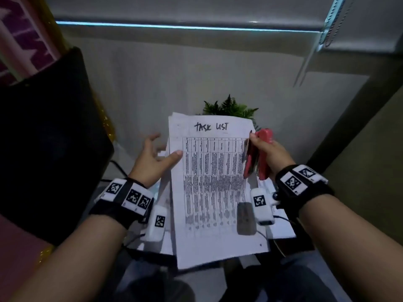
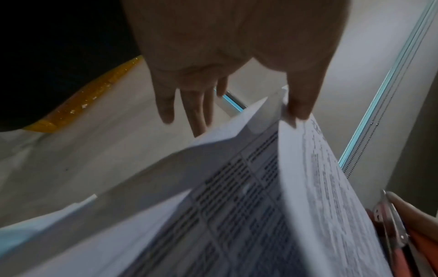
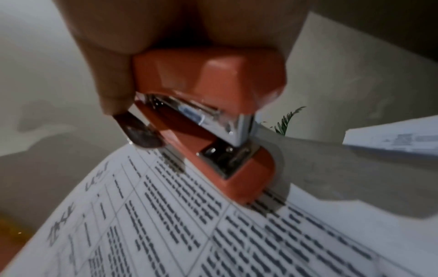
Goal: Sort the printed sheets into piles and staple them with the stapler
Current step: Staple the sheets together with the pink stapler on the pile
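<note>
A printed sheet headed "TASK LIST" (image 1: pixel 213 182) tops a loose stack of printed sheets on the table in front of me. My left hand (image 1: pixel 157 155) is at its left edge, with the thumb tip resting on the top sheet (image 2: pixel 315 168) and the fingers (image 2: pixel 196 116) spread out to the left. My right hand (image 1: pixel 265 150) grips a red stapler (image 1: pixel 261 168) at the sheet's right edge. In the right wrist view the stapler (image 3: pixel 213 78) hangs just over the sheet (image 3: pixel 189 234), its mouth slightly apart with no paper seen in it.
More printed sheets (image 1: pixel 281 216) lie under and to the right of the top one. A dark flat device (image 1: pixel 246 219) lies on the top sheet's lower right. A small green plant (image 1: pixel 231 107) stands behind by the wall. A large black object (image 1: pixel 50 138) fills the left.
</note>
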Demonstrator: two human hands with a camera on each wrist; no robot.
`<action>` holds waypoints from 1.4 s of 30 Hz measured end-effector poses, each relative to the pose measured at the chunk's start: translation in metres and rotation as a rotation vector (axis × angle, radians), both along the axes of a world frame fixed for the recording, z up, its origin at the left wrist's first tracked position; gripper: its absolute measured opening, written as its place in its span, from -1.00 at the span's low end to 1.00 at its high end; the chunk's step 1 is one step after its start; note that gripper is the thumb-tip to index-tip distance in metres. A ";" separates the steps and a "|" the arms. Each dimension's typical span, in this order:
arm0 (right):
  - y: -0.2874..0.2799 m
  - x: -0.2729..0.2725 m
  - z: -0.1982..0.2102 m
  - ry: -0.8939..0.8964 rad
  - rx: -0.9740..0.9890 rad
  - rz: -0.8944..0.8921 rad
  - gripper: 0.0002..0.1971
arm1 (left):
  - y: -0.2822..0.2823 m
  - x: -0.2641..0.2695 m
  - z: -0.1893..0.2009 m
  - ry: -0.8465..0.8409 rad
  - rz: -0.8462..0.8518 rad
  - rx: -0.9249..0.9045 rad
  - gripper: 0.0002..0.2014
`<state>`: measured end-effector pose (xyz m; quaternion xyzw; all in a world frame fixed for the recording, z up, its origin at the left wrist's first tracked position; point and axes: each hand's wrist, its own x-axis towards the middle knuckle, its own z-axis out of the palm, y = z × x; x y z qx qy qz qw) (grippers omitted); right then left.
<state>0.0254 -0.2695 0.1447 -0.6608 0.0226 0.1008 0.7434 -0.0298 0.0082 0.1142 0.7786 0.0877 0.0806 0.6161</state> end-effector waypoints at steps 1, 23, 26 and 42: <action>0.000 0.001 0.003 0.010 -0.048 0.012 -0.82 | -0.001 0.006 -0.003 0.043 -0.043 0.012 -0.32; 0.090 0.034 -0.122 0.249 -1.102 0.403 -0.22 | -0.010 0.039 -0.137 0.526 -0.220 1.038 -0.18; 0.105 0.039 -0.141 0.198 -1.158 0.412 -0.32 | -0.008 0.042 -0.149 0.587 -0.551 1.097 -0.31; 0.119 0.034 -0.176 0.025 -1.335 0.602 -0.61 | -0.003 0.056 -0.155 0.557 -0.585 1.088 -0.19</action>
